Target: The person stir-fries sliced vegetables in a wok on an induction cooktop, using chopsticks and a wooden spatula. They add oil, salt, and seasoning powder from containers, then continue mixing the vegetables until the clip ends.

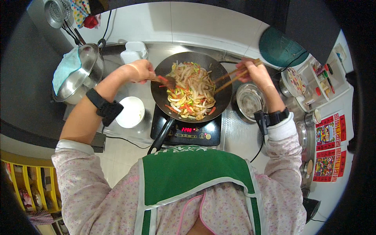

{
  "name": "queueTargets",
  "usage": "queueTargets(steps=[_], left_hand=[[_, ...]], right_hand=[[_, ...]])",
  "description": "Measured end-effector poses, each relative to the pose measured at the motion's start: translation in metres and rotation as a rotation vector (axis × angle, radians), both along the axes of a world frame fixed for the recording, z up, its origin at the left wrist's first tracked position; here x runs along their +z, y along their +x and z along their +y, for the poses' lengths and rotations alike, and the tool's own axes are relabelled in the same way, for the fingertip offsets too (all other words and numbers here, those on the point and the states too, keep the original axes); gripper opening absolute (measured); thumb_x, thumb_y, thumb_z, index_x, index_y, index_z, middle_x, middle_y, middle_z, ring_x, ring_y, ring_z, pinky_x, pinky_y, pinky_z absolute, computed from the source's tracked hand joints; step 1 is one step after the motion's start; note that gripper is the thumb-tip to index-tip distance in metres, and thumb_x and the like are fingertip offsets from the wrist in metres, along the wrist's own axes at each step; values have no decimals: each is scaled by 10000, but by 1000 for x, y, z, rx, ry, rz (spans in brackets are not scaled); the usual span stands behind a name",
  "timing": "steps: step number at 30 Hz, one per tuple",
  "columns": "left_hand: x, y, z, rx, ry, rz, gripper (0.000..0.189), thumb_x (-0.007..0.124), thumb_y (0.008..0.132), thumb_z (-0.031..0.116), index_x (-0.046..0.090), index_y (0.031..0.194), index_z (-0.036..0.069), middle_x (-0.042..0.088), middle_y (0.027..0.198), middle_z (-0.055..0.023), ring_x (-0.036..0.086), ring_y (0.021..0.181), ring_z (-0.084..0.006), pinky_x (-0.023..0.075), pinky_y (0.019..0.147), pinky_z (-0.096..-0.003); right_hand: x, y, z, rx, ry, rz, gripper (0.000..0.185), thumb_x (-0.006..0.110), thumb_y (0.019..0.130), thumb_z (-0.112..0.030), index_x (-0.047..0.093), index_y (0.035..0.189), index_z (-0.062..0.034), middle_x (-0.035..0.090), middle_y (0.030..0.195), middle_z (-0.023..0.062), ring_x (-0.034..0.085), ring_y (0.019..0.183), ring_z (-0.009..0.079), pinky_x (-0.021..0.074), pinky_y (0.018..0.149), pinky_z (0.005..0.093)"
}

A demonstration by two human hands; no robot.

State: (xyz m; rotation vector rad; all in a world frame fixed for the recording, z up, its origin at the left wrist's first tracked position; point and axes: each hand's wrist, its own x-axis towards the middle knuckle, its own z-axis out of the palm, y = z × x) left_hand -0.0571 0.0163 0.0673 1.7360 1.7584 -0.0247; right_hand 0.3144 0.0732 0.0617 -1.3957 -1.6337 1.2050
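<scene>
A dark wok point(158, 102) sits on a black induction cooker point(188, 139) with a lit red display, its handle slanting toward me. Inside lies a heap of sliced onion point(191, 75) mixed with strips of red and green vegetable. At the wok's left side, my left hand point(140, 71) grips a wooden spatula point(167, 81), whose blade touches the food. My right hand point(249, 70) holds a pair of long wooden chopsticks point(232, 83) from the right. Their tips reach the right edge of the heap, and I cannot tell whether they pinch any of it.
Left of the cooker stands a white bowl point(130, 112); a white container point(134, 52) is behind it. Metal bowls with a turquoise cloth point(67, 70) crowd the far left. A steel bowl point(250, 100) sits close right of the wok. A cable point(129, 141) crosses the left front.
</scene>
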Motion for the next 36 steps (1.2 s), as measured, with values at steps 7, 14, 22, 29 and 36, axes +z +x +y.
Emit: queueTargets(steps=[7,14,22,29,36], left_hand=[[-49,28,-23,47,-241,-212,179,555,780,238,557,772,59,471,526,6,395,412,-87,292,361,-245],[-54,34,-15,34,131,-402,186,565,798,202,549,864,29,500,548,-18,451,448,-100,345,414,-259],[10,14,-26,-232,400,301,194,631,773,261,638,919,132,638,820,-86,605,812,-244,469,727,-351],[32,2,-26,-521,346,240,154,675,706,176,681,860,165,623,814,-58,600,812,-225,471,711,-336],[-29,55,-28,-497,567,234,177,647,732,214,660,905,181,551,844,-53,560,876,-242,452,747,-349]], right_hand=[[-72,-19,-37,-103,-200,249,419,378,901,-312,579,932,55,633,780,192,634,614,224,530,539,269],[-61,-37,-21,-27,13,319,393,424,899,-313,589,945,41,639,767,158,627,635,200,504,530,251],[19,-20,-34,301,214,-13,371,489,896,-354,628,851,-14,627,740,57,598,678,119,475,610,237],[35,-13,-64,659,182,-122,247,542,875,-237,626,802,-16,587,718,-3,535,681,61,444,610,229],[-35,-68,-69,581,537,-260,219,564,850,-216,612,870,-3,586,753,111,584,696,231,473,640,335]])
